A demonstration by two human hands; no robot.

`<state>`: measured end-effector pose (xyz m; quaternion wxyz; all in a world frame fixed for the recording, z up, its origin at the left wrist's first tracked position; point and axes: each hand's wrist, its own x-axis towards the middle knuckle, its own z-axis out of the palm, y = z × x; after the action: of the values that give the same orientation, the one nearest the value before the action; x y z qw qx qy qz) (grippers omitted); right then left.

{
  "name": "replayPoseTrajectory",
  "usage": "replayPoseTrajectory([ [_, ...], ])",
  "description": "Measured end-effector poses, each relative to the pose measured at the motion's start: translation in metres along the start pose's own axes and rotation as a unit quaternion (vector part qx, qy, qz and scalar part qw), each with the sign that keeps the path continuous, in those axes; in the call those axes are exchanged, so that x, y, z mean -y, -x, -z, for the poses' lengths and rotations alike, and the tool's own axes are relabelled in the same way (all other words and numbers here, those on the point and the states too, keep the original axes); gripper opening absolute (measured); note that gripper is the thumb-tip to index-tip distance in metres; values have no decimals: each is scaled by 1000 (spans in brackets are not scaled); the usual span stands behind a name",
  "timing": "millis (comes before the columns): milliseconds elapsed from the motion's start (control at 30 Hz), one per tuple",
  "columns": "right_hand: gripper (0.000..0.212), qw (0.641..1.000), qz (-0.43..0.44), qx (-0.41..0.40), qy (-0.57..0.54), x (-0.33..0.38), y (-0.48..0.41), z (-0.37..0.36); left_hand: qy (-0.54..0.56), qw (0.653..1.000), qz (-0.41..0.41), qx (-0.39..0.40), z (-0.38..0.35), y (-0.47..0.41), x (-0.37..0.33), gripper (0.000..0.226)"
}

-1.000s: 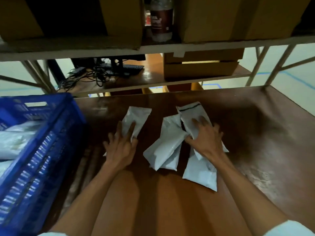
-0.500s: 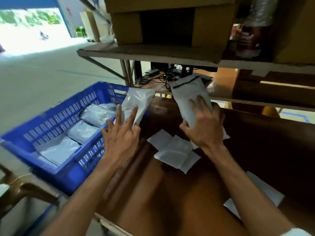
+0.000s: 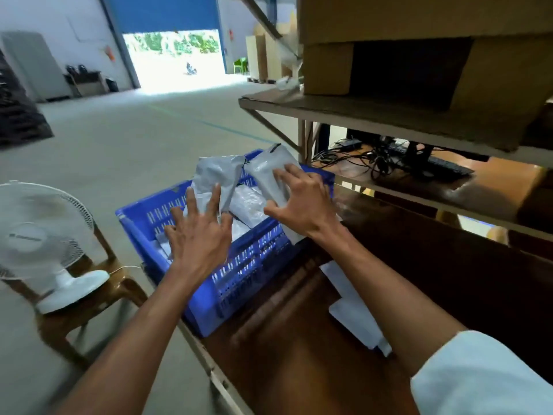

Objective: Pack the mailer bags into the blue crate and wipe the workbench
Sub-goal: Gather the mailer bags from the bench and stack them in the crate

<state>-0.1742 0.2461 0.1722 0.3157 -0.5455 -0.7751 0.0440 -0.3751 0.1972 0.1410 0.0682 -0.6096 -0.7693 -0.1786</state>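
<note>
Left hand (image 3: 199,235): grip clamped on the left mailer bag (image 3: 217,175), fingers spread over its top face. I can't see the thumb. Right hand (image 3: 302,205): grip clamped on the right mailer bag (image 3: 266,169), fingers curled over it. I read both bags as held up over the blue crate (image 3: 239,274), tilted, with their top corners just beside each other. The crate sits at the left end of the surface (image 3: 299,369) with more bags (image 3: 250,205) inside. Flat white bags (image 3: 353,319) lie on the surface right of the crate, partly behind the right forearm. White fan (image 3: 39,235) on a brown chair (image 3: 125,287), left of the crate. Cardboard box (image 3: 419,25) on the shelf (image 3: 359,112) above.
</note>
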Motion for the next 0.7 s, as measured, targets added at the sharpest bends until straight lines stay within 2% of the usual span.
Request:
replayPoseTrajectory([
  [133, 82, 998, 31, 42, -23, 31, -45, -32, -16, 998, 57, 34, 5, -24, 26, 63],
  [333, 84, 992, 35, 118, -5, 41, -85, -94, -70, 983, 108, 129, -7, -60, 44, 66],
  [467, 101, 975, 27, 219, 5, 40, -107, -139, -155, 959, 37, 235, -29, -77, 49, 52],
  [533, 83, 933, 47, 349, 75, 36, -112, -161, -185, 937, 28, 295, -36, -84, 54, 63],
  [600, 63, 849, 71, 500, 154, 29, -114, -176, -230, 910, 25, 344, -43, -85, 60, 69],
  [633, 63, 822, 76, 537, 174, 25, -116, -182, -255, 899, 18, 355, -46, -85, 64, 71],
  [700, 82, 819, 87, 535, 190, 18, -118, -188, -262, 885, 16, 384, -51, -83, 71, 83],
])
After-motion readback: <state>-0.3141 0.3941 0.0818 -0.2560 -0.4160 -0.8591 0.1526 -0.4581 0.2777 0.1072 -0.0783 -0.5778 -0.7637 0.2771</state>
